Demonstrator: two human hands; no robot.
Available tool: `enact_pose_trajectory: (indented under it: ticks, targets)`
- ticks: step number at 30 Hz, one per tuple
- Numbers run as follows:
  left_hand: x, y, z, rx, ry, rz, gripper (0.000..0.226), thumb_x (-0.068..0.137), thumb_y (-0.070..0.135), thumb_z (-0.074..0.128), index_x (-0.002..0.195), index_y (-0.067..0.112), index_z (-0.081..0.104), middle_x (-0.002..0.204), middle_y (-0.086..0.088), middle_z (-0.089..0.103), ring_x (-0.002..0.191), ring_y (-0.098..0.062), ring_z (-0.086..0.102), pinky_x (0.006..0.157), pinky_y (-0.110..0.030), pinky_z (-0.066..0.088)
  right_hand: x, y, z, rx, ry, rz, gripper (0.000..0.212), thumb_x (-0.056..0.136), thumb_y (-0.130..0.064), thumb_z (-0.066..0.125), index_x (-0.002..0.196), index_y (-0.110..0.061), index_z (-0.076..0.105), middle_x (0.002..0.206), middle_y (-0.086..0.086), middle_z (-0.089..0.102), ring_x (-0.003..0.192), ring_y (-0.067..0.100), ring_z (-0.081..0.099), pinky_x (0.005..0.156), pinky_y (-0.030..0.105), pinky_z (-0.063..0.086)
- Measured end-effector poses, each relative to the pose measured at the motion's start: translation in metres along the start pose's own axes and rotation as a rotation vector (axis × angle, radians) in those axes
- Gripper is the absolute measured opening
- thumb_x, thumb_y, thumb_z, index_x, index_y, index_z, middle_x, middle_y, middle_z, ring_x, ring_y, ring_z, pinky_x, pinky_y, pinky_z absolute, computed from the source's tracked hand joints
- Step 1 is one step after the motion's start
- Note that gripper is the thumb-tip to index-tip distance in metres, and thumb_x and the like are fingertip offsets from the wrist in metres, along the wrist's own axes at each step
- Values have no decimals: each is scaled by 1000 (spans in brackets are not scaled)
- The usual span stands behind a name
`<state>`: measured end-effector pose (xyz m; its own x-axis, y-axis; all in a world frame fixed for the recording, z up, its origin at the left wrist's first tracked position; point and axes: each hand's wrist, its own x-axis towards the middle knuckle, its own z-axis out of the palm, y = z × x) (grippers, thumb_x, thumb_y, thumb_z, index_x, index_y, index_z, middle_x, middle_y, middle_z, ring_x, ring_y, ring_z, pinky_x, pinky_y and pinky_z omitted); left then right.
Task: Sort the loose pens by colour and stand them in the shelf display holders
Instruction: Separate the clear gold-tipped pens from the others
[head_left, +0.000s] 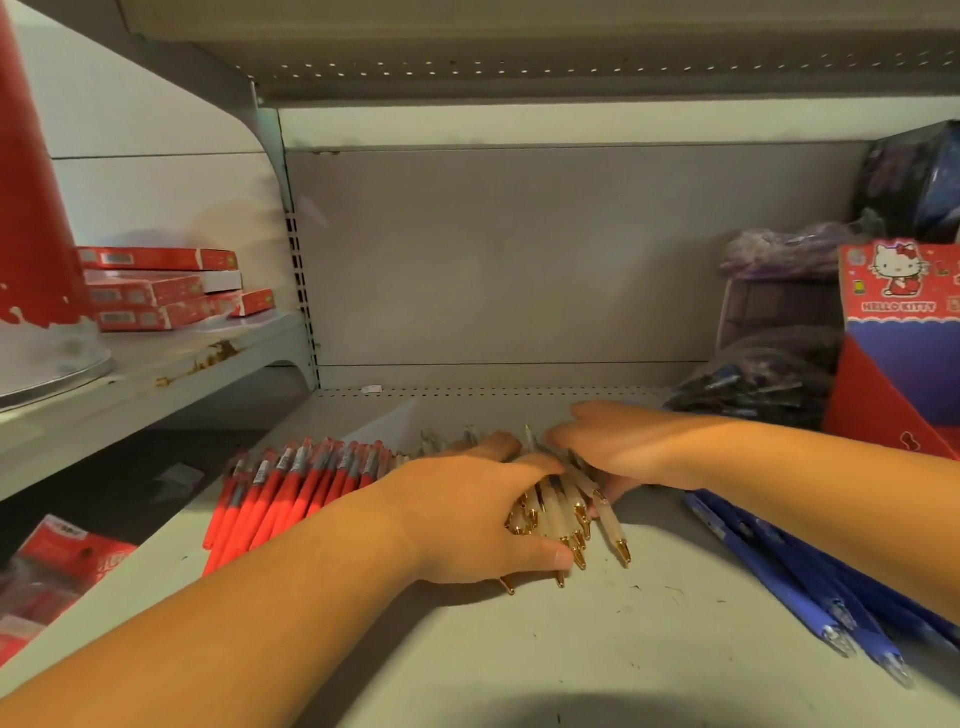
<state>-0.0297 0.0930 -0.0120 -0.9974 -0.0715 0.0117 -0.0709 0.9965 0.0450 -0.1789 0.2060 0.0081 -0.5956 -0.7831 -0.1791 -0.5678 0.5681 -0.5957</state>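
Pens lie on our shelf (519, 649) in three groups: red pens (280, 493) toward its left edge, blue pens (779, 571) right, white pens (563, 506) mid-shelf, too bunched to count. Our left hand (467, 514) and right hand (618, 441) curl around the white ones.

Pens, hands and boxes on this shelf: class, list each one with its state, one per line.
Red pens: lying in a row on the shelf, loose.
White pens: bunched, gathered between both hands.
Blue pens: lying loose at the right.
Left hand: curled over the white pens.
Right hand: cupped against the bunch.
Hello Kitty box: upright.
Red boxes: stacked flat.
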Motion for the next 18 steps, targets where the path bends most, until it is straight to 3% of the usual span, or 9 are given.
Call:
enact_pose_trajectory:
  ticks: [2, 4, 6, 8, 10, 15, 18]
  targets:
    - [0, 2, 1, 34, -16, -19, 77, 81, 83, 40, 146, 52, 14, 150, 9, 37, 130, -20, 46, 104, -42, 44, -8, 6, -14, 15, -30, 5, 23, 100, -11, 48, 115, 2, 60, 112, 15, 63, 105, 32, 65, 73, 21, 57]
    - [0, 3, 2, 59, -47, -38, 79, 80, 86, 36, 147, 51, 15, 151, 7, 38, 131, -23, 46, 104, -44, 44, -15, 15, -19, -93, -35, 2, 29, 96, -8, 54, 124, 0, 59, 121, 16, 62, 112, 32, 63, 84, 26, 57]
    - [1, 3, 2, 54, -59, -48, 79, 79, 87, 35, 147, 51, 16, 153, 6, 35, 134, -23, 44, 106, -45, 43, -19, 25, -18, -152, -37, 28, 22, 95, -9, 59, 116, -13, 63, 113, 9, 66, 101, 21, 68, 86, 29, 58]
    - [1, 2, 1, 29, -60, -49, 79, 78, 87, 36, 147, 52, 18, 155, 8, 31, 136, -22, 40, 108, -45, 40, -20, 29, -13, -88, -8, 47, 13, 98, -16, 58, 108, -19, 64, 101, 2, 67, 85, 12, 71, 68, 18, 57]
    - [1, 2, 0, -2, -50, -52, 79, 79, 86, 38, 147, 52, 19, 155, 10, 29, 137, -19, 39, 109, -43, 39, -18, 31, -9, -63, 16, 34, 13, 99, -22, 55, 108, -19, 64, 96, 3, 69, 78, 11, 72, 60, 16, 56]
    - [2, 1, -7, -102, 8, -40, 70, 85, 79, 40, 146, 45, 28, 147, 10, 36, 131, -12, 41, 109, -38, 40, -11, 31, 6, -210, 13, -94, 17, 96, -30, 55, 108, -24, 65, 84, -2, 75, 67, 8, 72, 63, 22, 58]
    - [1, -8, -17, -236, 86, -65, 49, 95, 68, 34, 136, 43, 41, 124, 15, 50, 109, -2, 50, 94, -28, 45, -9, 33, 2, -241, -22, -143, 22, 97, -43, 50, 93, -28, 66, 75, -5, 73, 62, 5, 70, 61, 24, 53]
